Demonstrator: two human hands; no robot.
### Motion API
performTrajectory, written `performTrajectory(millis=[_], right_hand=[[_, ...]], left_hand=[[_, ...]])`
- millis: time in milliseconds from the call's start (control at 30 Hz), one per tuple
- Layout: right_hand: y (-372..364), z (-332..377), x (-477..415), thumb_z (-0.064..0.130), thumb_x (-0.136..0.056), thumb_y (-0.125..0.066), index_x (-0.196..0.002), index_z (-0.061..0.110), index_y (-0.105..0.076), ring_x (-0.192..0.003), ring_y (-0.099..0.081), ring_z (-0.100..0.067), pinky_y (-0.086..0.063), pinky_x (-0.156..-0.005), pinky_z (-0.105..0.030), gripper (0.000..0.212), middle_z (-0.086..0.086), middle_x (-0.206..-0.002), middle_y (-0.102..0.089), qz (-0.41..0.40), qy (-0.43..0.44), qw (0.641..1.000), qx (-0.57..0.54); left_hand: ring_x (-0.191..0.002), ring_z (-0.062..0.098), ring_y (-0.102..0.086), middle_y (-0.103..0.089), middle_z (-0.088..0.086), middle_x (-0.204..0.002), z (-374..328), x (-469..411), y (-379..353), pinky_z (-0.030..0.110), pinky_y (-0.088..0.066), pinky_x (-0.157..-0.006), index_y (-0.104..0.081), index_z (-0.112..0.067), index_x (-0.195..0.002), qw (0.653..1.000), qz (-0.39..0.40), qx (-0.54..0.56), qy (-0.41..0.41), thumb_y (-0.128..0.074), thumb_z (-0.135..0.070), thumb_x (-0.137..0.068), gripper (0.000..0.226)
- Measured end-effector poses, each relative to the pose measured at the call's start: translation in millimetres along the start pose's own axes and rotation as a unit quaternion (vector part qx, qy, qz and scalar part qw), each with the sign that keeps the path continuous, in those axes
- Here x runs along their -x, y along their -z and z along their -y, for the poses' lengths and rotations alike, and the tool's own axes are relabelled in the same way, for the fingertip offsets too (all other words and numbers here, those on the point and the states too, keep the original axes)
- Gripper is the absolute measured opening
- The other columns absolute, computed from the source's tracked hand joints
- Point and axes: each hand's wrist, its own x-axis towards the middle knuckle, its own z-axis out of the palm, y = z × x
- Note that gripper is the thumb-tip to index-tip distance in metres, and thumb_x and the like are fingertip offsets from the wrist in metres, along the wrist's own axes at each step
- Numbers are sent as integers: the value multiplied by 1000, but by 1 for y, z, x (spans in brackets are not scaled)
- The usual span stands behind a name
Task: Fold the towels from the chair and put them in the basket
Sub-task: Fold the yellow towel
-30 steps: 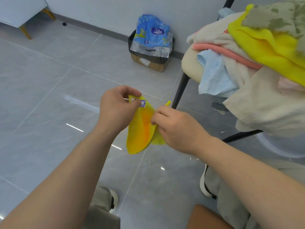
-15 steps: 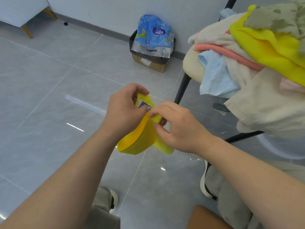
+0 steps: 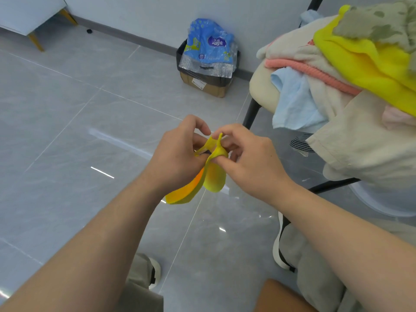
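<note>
Head view. Your left hand (image 3: 177,154) and right hand (image 3: 249,161) meet in mid-air above the floor (image 3: 67,113), both closed in a pinch on the top edge of a small yellow cloth (image 3: 212,176). Left thumb and fingers clamp the near-left part of the edge; right fingertips (image 3: 221,140) nip a raised corner just beside them. The cloth hangs below the hands in two lobes, the left one showing an orange inner face. It is bunched, not flat.

Chair (image 3: 261,91) at far right, well apart from the hands. It carries a loose pile (image 3: 337,64): cream, pink, pale blue and bright yellow pieces, a mottled grey-green one on top. The blue piece (image 3: 292,102) droops over the seat edge. Most of the work looks still ahead.

Basket: a pale curved rim (image 3: 382,203) shows low right beneath the chair; cannot tell if that is it.

A lined box (image 3: 207,79) with a blue packet stands by the far wall, not involved.

Step in hand, as judged: finding corners to open the cloth for its fold.
- Slide each pinch outward along the edge until you hold two true corners.
- Pull apart until the edge is taut and the lobes drop into one sheet.
- Bring corner to corner, check that the lower edges align, then fold again.
- Thin, slippery-looking fabric: keep the pinch firm or the corner may slip out.
</note>
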Motion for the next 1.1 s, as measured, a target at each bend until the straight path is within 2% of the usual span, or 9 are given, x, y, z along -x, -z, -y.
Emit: performTrajectory(millis=[133,300,400,500,600,767,867,967,1100], right_hand=[[0,0,-3,7,-84,-74,-103,21,-70,-82,-70,-9,-57,-79,-27,24,5,-87,-74,2,-69,994,-90],[-1,-4,-4,17,-82,-78,-86,25,-69,-73,-71,-15,-57,-70,-36,13,3,-80,-72,-21,-111,989,-92],[-1,-6,-5,24,-80,-79,-86,26,-65,-71,-71,-16,-58,-74,-44,15,0,-78,-72,-29,-115,991,-65],[0,-3,-4,23,-81,-79,-91,28,-63,-69,-70,-11,-57,-72,-39,19,3,-74,-72,-26,-119,991,-53],[-1,-2,-4,21,-80,-80,-94,31,-65,-70,-69,-7,-56,-69,-28,23,11,-88,-69,-23,-110,992,-49],[-2,-6,-5,24,-80,-80,-87,27,-69,-72,-63,-7,-47,-64,-16,13,10,-87,-59,-17,-79,997,8],[-2,-7,-5,24,-81,-78,-82,27,-65,-72,-65,-7,-49,-65,-23,13,11,-92,-60,-4,-78,997,19],[1,-9,-6,20,-84,-76,-81,23,-64,-73,-67,-8,-55,-68,-33,13,12,-95,-70,3,-100,995,-6],[4,-17,-9,19,-85,-75,-80,19,-63,-75,-67,-8,-56,-69,-36,13,9,-86,-72,-8,-118,993,-14]], left_hand=[[-63,4,-63,-74,-20,-77,-1,1,0,27,-50,-60,-52,-30,-97,1000,-1,16,5,-76,-13,-80,33],[-54,0,-58,-74,-17,-75,-2,0,1,17,-45,-54,-55,-27,-91,999,4,45,8,-76,-11,-80,28],[-59,6,-62,-74,-17,-76,-2,1,1,30,-54,-61,-58,-27,-89,999,18,42,0,-75,-10,-79,26],[-65,11,-66,-74,-17,-76,0,2,0,38,-57,-67,-59,-27,-88,999,23,38,-10,-73,-8,-78,26],[-64,6,-64,-73,-19,-74,0,2,1,33,-56,-65,-60,-28,-86,999,28,28,-18,-72,-8,-78,25],[-66,6,-64,-71,-23,-72,1,3,0,23,-50,-61,-59,-28,-86,999,30,15,-20,-71,-9,-79,23],[-69,7,-65,-72,-19,-75,1,2,-1,24,-50,-61,-59,-28,-88,999,31,15,-23,-73,-14,-80,22],[-74,-1,-64,-70,-15,-80,6,1,-3,14,-47,-60,-58,-24,-91,999,38,-3,-30,-74,-14,-80,21],[-87,24,-60,-66,1,-90,22,-1,-5,39,-53,-67,-58,-21,-100,982,74,-176,-15,-57,4,-75,36]])
